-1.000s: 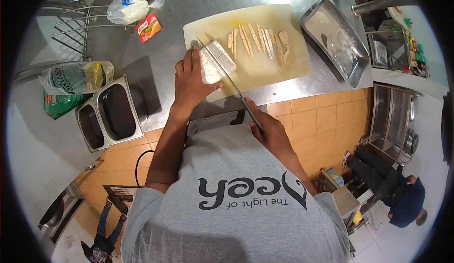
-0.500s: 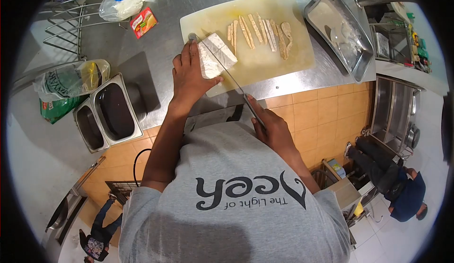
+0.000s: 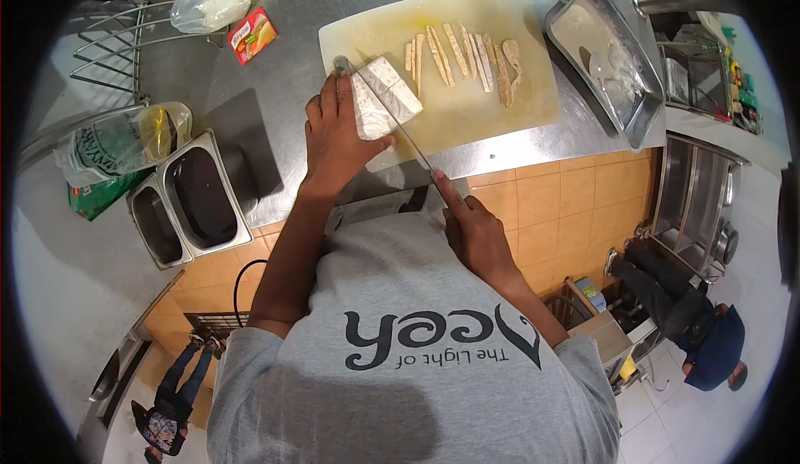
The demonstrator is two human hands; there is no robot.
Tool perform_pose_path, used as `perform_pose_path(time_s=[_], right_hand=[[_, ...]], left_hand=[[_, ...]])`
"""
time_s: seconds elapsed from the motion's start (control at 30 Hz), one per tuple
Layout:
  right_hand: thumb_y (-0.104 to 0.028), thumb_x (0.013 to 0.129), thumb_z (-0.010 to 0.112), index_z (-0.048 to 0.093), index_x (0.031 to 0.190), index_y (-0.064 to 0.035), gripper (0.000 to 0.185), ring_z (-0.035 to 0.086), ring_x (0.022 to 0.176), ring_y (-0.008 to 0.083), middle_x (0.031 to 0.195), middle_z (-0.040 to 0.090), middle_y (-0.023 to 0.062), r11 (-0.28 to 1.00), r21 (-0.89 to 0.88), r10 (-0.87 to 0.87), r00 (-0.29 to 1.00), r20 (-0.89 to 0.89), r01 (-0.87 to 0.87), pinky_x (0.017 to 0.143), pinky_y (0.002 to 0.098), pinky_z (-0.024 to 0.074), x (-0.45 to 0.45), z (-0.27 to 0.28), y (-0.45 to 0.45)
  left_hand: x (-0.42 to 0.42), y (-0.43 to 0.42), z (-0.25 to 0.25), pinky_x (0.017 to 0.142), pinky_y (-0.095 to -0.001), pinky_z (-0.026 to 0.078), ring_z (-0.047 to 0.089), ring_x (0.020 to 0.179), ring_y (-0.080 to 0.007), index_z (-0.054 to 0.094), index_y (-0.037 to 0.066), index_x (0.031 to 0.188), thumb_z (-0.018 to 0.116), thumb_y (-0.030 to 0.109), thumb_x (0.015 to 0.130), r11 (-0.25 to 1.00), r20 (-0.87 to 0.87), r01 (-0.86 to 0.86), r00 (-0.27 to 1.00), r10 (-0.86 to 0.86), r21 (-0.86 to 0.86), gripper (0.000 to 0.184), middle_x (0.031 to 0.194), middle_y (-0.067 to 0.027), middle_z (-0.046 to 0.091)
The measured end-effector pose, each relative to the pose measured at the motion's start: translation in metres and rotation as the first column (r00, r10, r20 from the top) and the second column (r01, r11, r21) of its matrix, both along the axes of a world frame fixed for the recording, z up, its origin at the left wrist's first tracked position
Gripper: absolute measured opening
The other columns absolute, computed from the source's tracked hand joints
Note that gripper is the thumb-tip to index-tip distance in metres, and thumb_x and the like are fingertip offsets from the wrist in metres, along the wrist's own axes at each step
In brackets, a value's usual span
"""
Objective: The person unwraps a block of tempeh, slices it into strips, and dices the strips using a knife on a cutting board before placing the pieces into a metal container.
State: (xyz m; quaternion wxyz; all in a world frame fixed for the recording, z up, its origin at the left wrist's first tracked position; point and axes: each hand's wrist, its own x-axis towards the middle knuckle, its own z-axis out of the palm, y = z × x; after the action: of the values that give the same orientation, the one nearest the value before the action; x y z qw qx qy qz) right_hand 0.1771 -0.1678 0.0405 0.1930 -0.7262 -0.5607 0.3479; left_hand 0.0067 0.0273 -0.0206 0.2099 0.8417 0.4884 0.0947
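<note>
On the pale plastic cutting board [image 3: 467,124], the left hand [image 3: 333,140] grasps a white, mottled, rectangular block [image 3: 398,89] at one end, and the right hand [image 3: 481,235] clasps a long, thin-bladed steel knife [image 3: 408,140] slanting across it!

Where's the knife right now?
In the head view, the knife lies across the white block on the cutting board's left side, its handle in the right hand, its tip near the left hand's fingertips.
</note>
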Motion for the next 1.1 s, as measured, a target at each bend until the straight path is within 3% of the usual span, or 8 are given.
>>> perform_pose_path(time_s=[0.2, 0.3, 0.57, 0.87, 0.97, 1.1], right_hand=[[-0.007, 0.095, 0.057, 0.037, 0.156, -0.0285, 0.067, 0.062, 0.064, 0.0403, 0.074, 0.056, 0.0171, 0.999, 0.050, -0.016, 1.000, -0.013, 0.017, 0.059, 0.0514, 0.0516, -0.002, -0.012, -0.002], [-0.007, 0.096, 0.057, 0.038, 0.155, -0.0267, 0.065, 0.062, 0.065, 0.0402, 0.074, 0.058, 0.0181, 0.998, 0.066, -0.020, 0.999, -0.033, 0.022, 0.059, 0.0505, 0.0512, -0.001, -0.015, 0.000], [-0.008, 0.097, 0.057, 0.038, 0.155, -0.0260, 0.063, 0.063, 0.067, 0.0414, 0.075, 0.061, 0.0201, 0.994, 0.106, -0.024, 0.996, -0.086, 0.033, 0.061, 0.0506, 0.0511, 0.000, -0.026, 0.006], [-0.008, 0.097, 0.058, 0.033, 0.156, -0.0295, 0.068, 0.064, 0.072, 0.0421, 0.090, 0.061, 0.0200, 0.999, 0.022, 0.025, 1.000, -0.010, -0.025, 0.063, 0.0493, 0.0545, 0.006, -0.018, 0.008], [-0.005, 0.094, 0.059, 0.031, 0.158, -0.0291, 0.074, 0.064, 0.071, 0.0417, 0.092, 0.060, 0.0198, 0.993, 0.103, 0.057, 0.998, 0.011, -0.058, 0.063, 0.0483, 0.0557, 0.011, -0.008, 0.020], [-0.004, 0.091, 0.057, 0.025, 0.160, -0.0292, 0.080, 0.065, 0.069, 0.0416, 0.089, 0.060, 0.0208, 0.995, -0.015, 0.095, 0.995, 0.023, -0.095, 0.061, 0.0493, 0.0557, 0.007, -0.016, 0.029]], left_hand=[[0.000, 0.000, -0.001, 0.112, -0.0508, 0.035, 0.034, 0.135, -0.0435, 0.025, -0.005, 0.153, 0.091, 0.039, 0.064, 1.000, 0.016, 0.007, 1.000, -0.007, -0.007, 0.119, 0.156, -0.0238, 0.030], [0.000, 0.000, -0.002, 0.113, -0.0507, 0.033, 0.036, 0.132, -0.0446, 0.026, -0.005, 0.153, 0.091, 0.046, 0.064, 1.000, 0.006, -0.001, 1.000, 0.001, -0.012, 0.121, 0.155, -0.0240, 0.031], [-0.001, -0.001, -0.007, 0.112, -0.0506, 0.034, 0.037, 0.131, -0.0441, 0.026, -0.005, 0.153, 0.091, 0.048, 0.062, 0.999, 0.008, 0.021, 1.000, -0.021, 0.032, 0.123, 0.154, -0.0240, 0.032], [0.000, 0.002, -0.003, 0.112, -0.0506, 0.034, 0.036, 0.131, -0.0449, 0.024, -0.005, 0.153, 0.090, 0.050, 0.063, 1.000, 0.008, 0.012, 1.000, -0.012, -0.020, 0.124, 0.155, -0.0230, 0.031], [0.000, 0.001, -0.007, 0.112, -0.0503, 0.034, 0.035, 0.132, -0.0447, 0.023, -0.005, 0.154, 0.090, 0.048, 0.064, 1.000, 0.023, 0.012, 1.000, -0.011, -0.021, 0.124, 0.156, -0.0231, 0.029], [-0.001, 0.000, -0.007, 0.112, -0.0498, 0.034, 0.034, 0.132, -0.0444, 0.022, -0.005, 0.155, 0.090, 0.045, 0.066, 1.000, 0.033, 0.010, 0.999, -0.010, -0.026, 0.123, 0.157, -0.0233, 0.028]])
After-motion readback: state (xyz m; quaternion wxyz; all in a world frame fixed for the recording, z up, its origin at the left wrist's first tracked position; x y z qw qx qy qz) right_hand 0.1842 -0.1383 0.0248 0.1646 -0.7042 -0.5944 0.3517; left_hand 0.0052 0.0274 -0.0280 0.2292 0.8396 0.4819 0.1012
